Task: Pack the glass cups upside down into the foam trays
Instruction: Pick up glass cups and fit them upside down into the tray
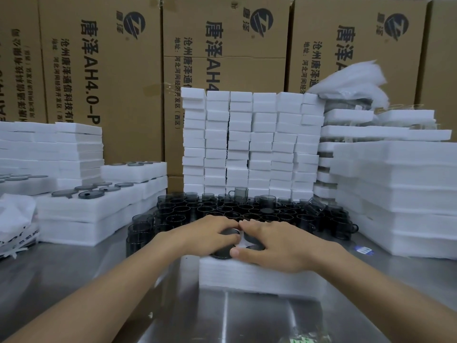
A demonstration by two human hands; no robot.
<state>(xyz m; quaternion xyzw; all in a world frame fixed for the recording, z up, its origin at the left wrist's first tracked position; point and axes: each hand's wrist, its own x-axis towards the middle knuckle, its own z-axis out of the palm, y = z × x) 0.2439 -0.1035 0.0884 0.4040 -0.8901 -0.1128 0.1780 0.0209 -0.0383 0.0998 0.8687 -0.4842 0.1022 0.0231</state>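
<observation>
the foam tray point(249, 271) sits in the middle of the desk point(74, 280), right in front of the person. dark glass cups point(221, 254) sit in it upside down, so only their round flat bottoms show. both hands are on top of them.

the left grip point(210, 233) lies over one cup bottom. its fingers are bent a little and their tips rest on the dark glass. it does not wrap around anything. the right grip point(269, 246) lies beside it, on the next cup. its fingers are spread and mostly flat, and its thumb point(236, 252) points in toward the left grip. it presses on the cup and does not hold it. the tips of the two grips almost touch.

just behind the tray, a big crowd of loose cups point(222, 209) stands on the desk. they are dark and see-through, they have handles, and most have their open side up. one cup point(238, 193) stands higher, on top of the others.

behind the cups is a tall wall of small white foam blocks point(252, 139), piled in rows. on the left are filled trays point(99, 194) stacked up, with dark round cup bottoms showing on top. next to them, at the left edge, lies a white plastic bag point(14, 219). on the right are high piles of white foam sheets point(395, 181), with crumpled white wrap point(351, 80) on top at the back. brown cardboard boxes point(103, 70) with dark print stand along the back.
</observation>
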